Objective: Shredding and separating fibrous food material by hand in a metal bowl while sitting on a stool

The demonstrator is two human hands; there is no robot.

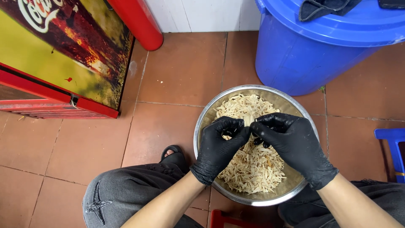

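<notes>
Both gloved, left hand [221, 145] and right hand [291, 145] pinching one pale strip [249, 121] over bowl [202, 126], at 12 o'clock of a big shredded heap [253, 169]; seemingly far along.

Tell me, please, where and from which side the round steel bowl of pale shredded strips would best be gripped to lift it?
Probably by the rolled rim of the round steel bowl, at its left and right sides, coming in from outside. The rim is bare and lipped there, while the black-gloved left hand and right hand pinch a pale strip over the middle.
</notes>
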